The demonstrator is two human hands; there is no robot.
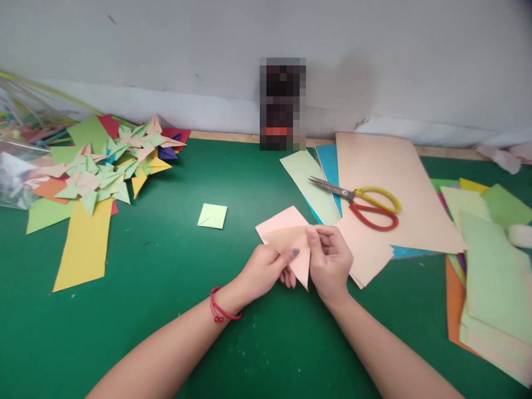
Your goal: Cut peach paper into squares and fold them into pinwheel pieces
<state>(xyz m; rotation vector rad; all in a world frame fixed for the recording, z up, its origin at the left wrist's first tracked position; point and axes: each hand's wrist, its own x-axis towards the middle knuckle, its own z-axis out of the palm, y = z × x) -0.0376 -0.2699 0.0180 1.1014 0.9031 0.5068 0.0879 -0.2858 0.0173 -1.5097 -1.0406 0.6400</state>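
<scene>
Forearms [170,335] angle in on pink paper [286,235], just left of the sheets [376,166]: left hand [262,267] pinching it, thumb on top, right hand [331,260] nipping its edge, apparently so it can't slip. Scissors [351,196] lie on those sheets, likely parked within reach.

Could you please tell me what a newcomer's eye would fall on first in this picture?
Probably the pink paper, held in the left hand and right hand over the green table. Next, perhaps, the scissors with red and yellow handles, lying on paper sheets to the right, and the folded paper stars heaped at the left.
</scene>
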